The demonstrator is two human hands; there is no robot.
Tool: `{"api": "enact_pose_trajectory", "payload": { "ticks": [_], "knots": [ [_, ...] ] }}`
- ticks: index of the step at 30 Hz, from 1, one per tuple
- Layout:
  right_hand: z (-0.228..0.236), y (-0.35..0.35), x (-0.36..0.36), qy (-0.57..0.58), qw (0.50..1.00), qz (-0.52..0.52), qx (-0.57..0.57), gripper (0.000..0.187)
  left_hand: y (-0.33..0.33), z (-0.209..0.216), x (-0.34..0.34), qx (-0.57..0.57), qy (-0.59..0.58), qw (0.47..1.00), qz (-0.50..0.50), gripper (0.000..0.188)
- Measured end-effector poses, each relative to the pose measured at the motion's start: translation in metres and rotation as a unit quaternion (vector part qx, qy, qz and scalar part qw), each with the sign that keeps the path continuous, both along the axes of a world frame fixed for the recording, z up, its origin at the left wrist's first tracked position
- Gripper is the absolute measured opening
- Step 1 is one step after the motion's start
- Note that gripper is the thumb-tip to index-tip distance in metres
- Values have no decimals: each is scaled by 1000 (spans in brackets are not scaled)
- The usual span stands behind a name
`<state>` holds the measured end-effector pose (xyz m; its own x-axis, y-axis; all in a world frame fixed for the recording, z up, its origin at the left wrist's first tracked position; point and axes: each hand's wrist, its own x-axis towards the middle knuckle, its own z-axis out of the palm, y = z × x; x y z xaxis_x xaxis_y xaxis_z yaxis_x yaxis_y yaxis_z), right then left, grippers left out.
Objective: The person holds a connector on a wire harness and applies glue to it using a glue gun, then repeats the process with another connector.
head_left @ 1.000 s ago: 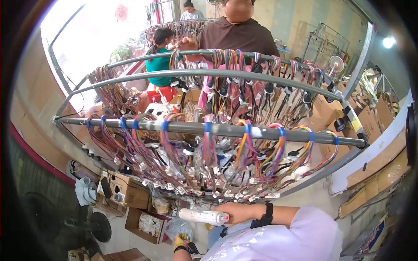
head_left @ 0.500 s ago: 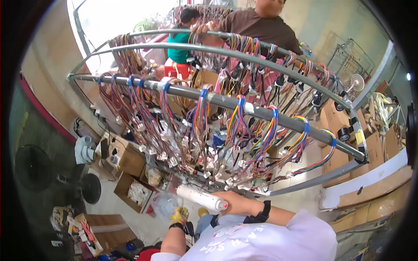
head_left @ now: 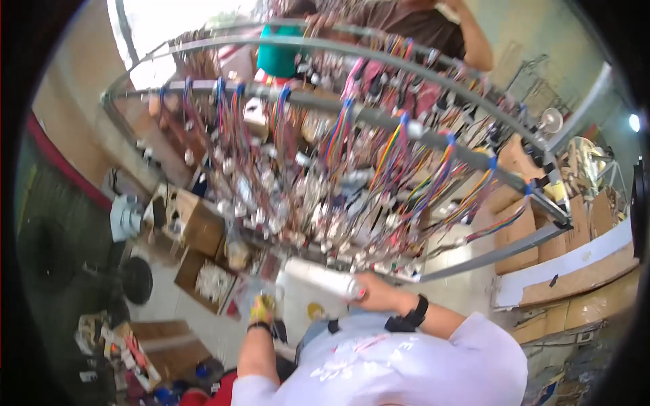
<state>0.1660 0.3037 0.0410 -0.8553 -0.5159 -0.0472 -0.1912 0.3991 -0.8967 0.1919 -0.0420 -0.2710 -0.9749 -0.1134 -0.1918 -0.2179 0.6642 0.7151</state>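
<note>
My right hand (head_left: 381,292) is at the thick end of a white tube (head_left: 323,277), which has a red spot on that end. The fingers lie behind the tube, mostly hidden, and appear closed on it. Toward the left, my left hand (head_left: 261,309), in a yellow patterned glove, is beside a crumpled clear plastic bag (head_left: 252,289). Blur hides its fingers and whether they touch the bag. Beyond both hands, bundles of coloured wires (head_left: 342,135) with white connectors hang by blue ties from a grey metal rack (head_left: 372,116).
An open carton (head_left: 210,281) of white parts stands left of my hands, and another cardboard box (head_left: 169,345) is at lower left. A black fan (head_left: 137,281) stands farther left. Two people are behind the rack, one in brown (head_left: 420,30), one in green (head_left: 277,54). Cardboard (head_left: 582,230) leans at right.
The whole view has shifted, with the rack higher in the picture. My left hand has moved up and left, nearer the plastic bag. My right hand and the white tube have shifted together up and right.
</note>
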Motion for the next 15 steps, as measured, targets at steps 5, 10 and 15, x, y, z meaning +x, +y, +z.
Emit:
{"api": "enact_pose_trajectory", "payload": {
  "ticks": [5,10,15],
  "knots": [
    [-31,20,-2,-23,998,-48,17,36,10,4,-84,551,-149,762,307,30],
    [-39,28,0,-129,982,-125,-51,34,31,19,-120,498,-201,776,330,35],
    [-34,31,2,-92,982,-159,-30,33,75,38,-151,574,-159,776,210,29]
  ]
}}
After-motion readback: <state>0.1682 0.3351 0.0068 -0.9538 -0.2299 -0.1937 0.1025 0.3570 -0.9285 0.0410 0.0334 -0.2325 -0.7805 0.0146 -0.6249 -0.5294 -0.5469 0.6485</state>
